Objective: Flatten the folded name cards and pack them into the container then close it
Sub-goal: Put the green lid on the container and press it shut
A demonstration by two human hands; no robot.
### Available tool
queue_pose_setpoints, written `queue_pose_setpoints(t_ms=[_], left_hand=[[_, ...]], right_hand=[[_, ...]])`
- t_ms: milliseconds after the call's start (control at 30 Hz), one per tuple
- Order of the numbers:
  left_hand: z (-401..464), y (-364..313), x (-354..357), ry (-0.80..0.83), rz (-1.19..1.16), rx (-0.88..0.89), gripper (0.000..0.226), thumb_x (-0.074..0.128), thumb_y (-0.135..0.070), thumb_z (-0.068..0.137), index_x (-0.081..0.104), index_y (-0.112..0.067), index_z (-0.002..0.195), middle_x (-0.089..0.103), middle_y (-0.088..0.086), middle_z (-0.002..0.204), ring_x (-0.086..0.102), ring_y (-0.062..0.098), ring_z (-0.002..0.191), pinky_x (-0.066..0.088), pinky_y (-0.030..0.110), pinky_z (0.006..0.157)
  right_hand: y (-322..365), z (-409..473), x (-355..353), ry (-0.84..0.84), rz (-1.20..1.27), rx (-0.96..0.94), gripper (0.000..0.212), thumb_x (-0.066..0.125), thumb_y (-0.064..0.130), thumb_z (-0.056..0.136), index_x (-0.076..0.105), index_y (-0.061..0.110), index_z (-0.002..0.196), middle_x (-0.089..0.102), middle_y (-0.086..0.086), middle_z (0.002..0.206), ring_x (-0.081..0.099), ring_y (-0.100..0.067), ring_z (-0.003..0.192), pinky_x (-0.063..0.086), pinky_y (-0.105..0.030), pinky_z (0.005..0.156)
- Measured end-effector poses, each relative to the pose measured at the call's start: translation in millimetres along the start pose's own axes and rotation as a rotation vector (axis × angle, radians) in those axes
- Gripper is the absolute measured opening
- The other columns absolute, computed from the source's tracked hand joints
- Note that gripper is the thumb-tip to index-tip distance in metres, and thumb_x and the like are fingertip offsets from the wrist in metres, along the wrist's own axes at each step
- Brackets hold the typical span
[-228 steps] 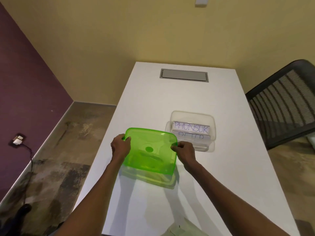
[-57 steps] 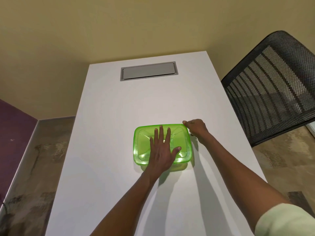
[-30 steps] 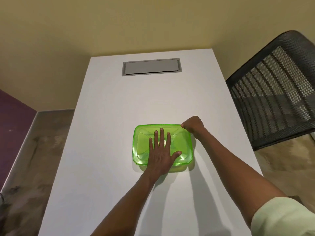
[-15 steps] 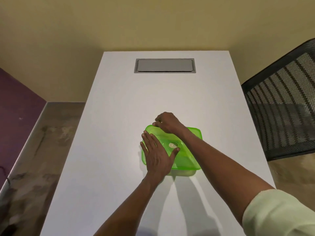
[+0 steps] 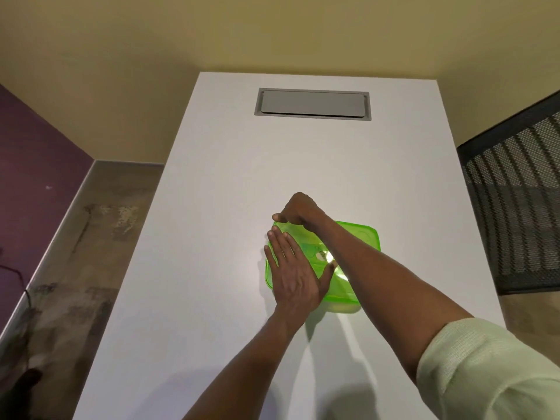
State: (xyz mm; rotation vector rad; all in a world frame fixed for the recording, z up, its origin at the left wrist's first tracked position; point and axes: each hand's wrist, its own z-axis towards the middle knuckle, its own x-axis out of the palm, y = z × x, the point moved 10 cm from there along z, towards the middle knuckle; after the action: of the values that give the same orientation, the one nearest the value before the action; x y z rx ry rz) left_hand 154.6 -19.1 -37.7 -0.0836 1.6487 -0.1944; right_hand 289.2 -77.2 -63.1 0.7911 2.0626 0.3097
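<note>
Pressing down with a flat, open palm, the left hand (image 5: 295, 275) rests on the near left part of the green lid (image 5: 357, 247), grasping nothing. Just beyond it, the right hand (image 5: 298, 212) is curled, its fingertips pushing on the far left corner of the lid. The container (image 5: 344, 307) sits under the lid in the middle of the white surface (image 5: 212, 298). The cards are hidden inside, so I judge the packing done and only the sealing left. No writing can be read. Farther away lies a grey hatch (image 5: 312, 104).
</note>
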Motion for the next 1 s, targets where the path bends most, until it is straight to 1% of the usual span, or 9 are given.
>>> queue_pose_setpoints(t_ms=[367, 500, 633, 700, 767, 800, 867, 933, 1000], left_hand=[[1.6, -0.3, 0.6, 0.000, -0.017, -0.028, 0.106, 0.014, -0.074, 0.083, 0.018, 0.011, 0.147, 0.004, 0.031, 0.156, -0.003, 0.041, 0.147, 0.011, 0.055, 0.118], [0.9, -0.4, 0.8, 0.008, -0.042, -0.038, 0.106, 0.010, -0.075, 0.082, 0.016, 0.009, 0.148, 0.003, 0.030, 0.157, -0.004, 0.040, 0.148, 0.009, 0.055, 0.119], [2.0, -0.7, -0.9, 0.035, -0.009, -0.038, 0.104, 0.019, -0.071, 0.082, 0.015, 0.010, 0.148, 0.002, 0.032, 0.156, -0.005, 0.042, 0.147, 0.009, 0.055, 0.118], [1.3, -1.2, -0.3, 0.065, 0.002, -0.039, 0.106, 0.022, -0.070, 0.080, 0.013, 0.010, 0.148, 0.000, 0.032, 0.156, -0.006, 0.042, 0.147, 0.007, 0.055, 0.118], [0.0, -0.9, -0.7, 0.086, -0.004, -0.041, 0.106, 0.018, -0.069, 0.078, 0.008, 0.010, 0.148, -0.002, 0.032, 0.156, -0.008, 0.042, 0.147, 0.004, 0.054, 0.119], [-0.9, -0.6, -0.8, 0.099, 0.000, -0.040, 0.106, 0.014, -0.068, 0.078, 0.005, 0.010, 0.148, -0.004, 0.032, 0.156, -0.010, 0.042, 0.146, 0.002, 0.054, 0.119], [-1.6, 0.0, -0.2, 0.136, 0.004, -0.017, 0.100, 0.006, -0.062, 0.080, -0.001, 0.010, 0.149, -0.010, 0.032, 0.155, -0.013, 0.043, 0.146, -0.002, 0.054, 0.119], [-1.6, 1.5, -0.8, 0.159, -0.034, 0.039, 0.087, 0.011, -0.053, 0.088, 0.000, 0.008, 0.149, -0.011, 0.031, 0.155, -0.013, 0.043, 0.145, -0.006, 0.052, 0.119], [-1.7, 13.4, -8.7, 0.117, -0.127, 0.038, 0.073, 0.029, -0.039, 0.096, 0.007, 0.004, 0.151, -0.004, 0.028, 0.157, -0.006, 0.040, 0.147, -0.002, 0.050, 0.120]], right_hand=[[3.5, 8.5, 3.2, -0.015, -0.097, 0.020, 0.046, 0.073, 0.033, 0.079, 0.040, 0.012, 0.055, 0.045, 0.001, 0.058, 0.050, -0.023, 0.074, 0.038, -0.030, 0.065], [3.9, 8.4, 4.0, -0.007, -0.098, 0.019, 0.046, 0.076, 0.032, 0.076, 0.041, 0.012, 0.054, 0.044, 0.001, 0.056, 0.049, -0.021, 0.070, 0.038, -0.030, 0.063], [6.3, -4.1, -1.4, -0.047, -0.058, 0.007, 0.043, 0.074, 0.032, 0.075, 0.042, 0.011, 0.057, 0.047, -0.001, 0.059, 0.051, -0.026, 0.073, 0.041, -0.031, 0.067], [8.6, -13.9, -4.2, -0.071, -0.024, -0.042, 0.035, 0.074, 0.030, 0.076, 0.054, 0.004, 0.064, 0.059, -0.006, 0.068, 0.057, -0.029, 0.081, 0.047, -0.032, 0.073], [11.4, -27.9, -9.0, -0.141, -0.001, -0.130, 0.033, 0.075, 0.032, 0.078, 0.069, 0.000, 0.088, 0.070, -0.012, 0.094, 0.062, -0.030, 0.098, 0.051, -0.038, 0.087], [12.5, -38.4, -12.3, -0.198, 0.001, -0.178, 0.036, 0.075, 0.033, 0.079, 0.071, 0.002, 0.098, 0.069, -0.012, 0.106, 0.059, -0.030, 0.106, 0.048, -0.040, 0.092], [13.5, -62.5, -19.0, -0.316, 0.032, -0.268, 0.035, 0.069, 0.030, 0.085, 0.068, 0.007, 0.111, 0.064, -0.011, 0.118, 0.052, -0.029, 0.116, 0.042, -0.040, 0.097], [11.6, -85.8, -24.4, -0.423, 0.053, -0.360, 0.028, 0.061, 0.023, 0.091, 0.066, 0.008, 0.113, 0.063, -0.009, 0.117, 0.051, -0.028, 0.116, 0.041, -0.038, 0.096], [8.9, -109.8, -29.5, -0.526, 0.038, -0.431, 0.020, 0.059, 0.017, 0.091, 0.070, 0.008, 0.105, 0.066, -0.009, 0.105, 0.056, -0.028, 0.105, 0.043, -0.038, 0.088]])
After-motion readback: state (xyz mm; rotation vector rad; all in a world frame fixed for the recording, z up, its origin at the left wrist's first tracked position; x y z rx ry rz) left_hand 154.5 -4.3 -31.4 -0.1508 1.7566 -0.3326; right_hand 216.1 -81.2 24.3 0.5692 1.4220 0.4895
